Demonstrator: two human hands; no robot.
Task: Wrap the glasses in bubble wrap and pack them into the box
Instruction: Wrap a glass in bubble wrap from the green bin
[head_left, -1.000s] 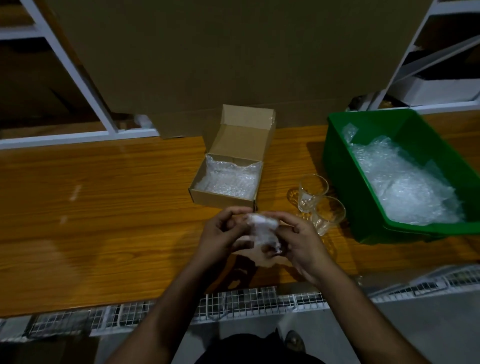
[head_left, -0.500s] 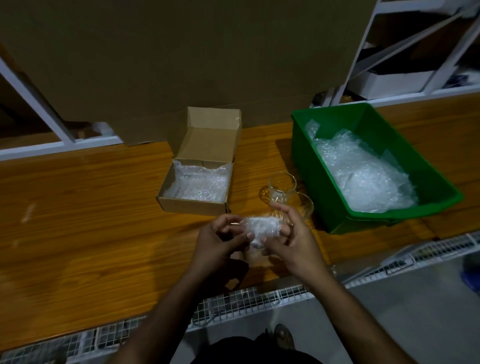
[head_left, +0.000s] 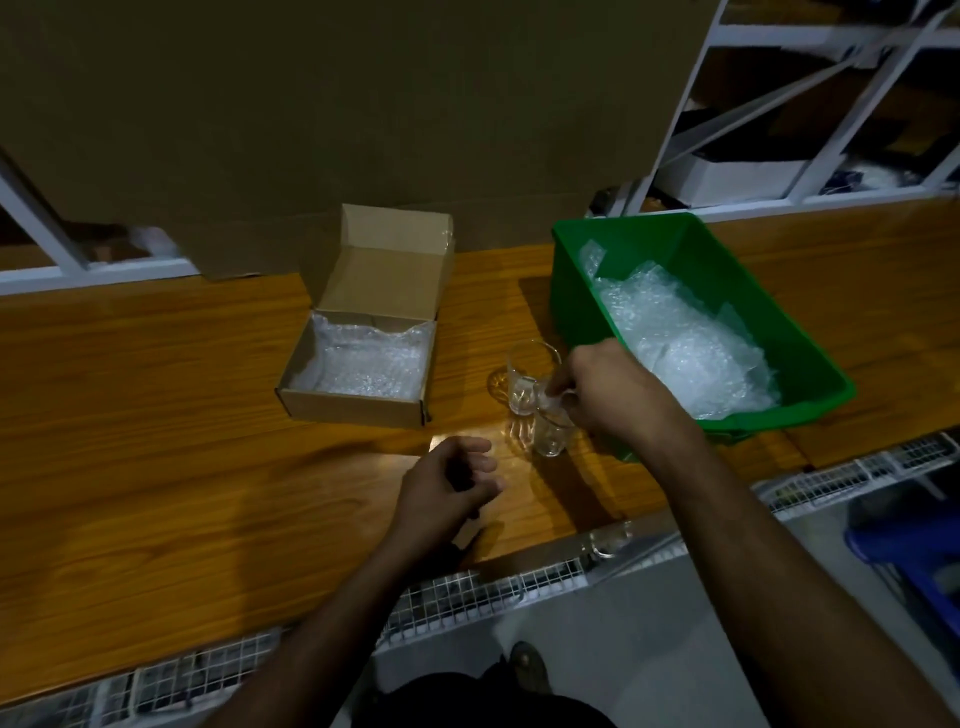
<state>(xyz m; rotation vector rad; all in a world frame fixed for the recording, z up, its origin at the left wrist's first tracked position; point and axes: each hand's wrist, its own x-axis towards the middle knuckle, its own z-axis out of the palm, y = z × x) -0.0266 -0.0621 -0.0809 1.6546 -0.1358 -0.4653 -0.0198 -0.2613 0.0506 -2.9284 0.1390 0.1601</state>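
Standing on the wooden table (head_left: 156, 415), two clear glasses: near glass (head_left: 549, 435) just beside far glass (head_left: 524, 387), between the open cardboard box (head_left: 363, 358) lined with bubble wrap (head_left: 371, 364) and the green bin (head_left: 727, 291) of wrap. Right hand (head_left: 608, 389) pinches a small wrap piece (head_left: 551, 402) at the near glass's rim. Left hand (head_left: 447, 486) hangs loosely curled, holding nothing.

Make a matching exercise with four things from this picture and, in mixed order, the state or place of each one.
Things:
1. box
2. green bin
3. left hand
4. right hand

States or places:
A. holds a loose heap of bubble wrap
B. at the nearer glass, pinching a small piece of wrap
C. lid open, lined with bubble wrap
D. over the table, fingers loosely curled, holding nothing

Pairs: 1-C, 2-A, 3-D, 4-B
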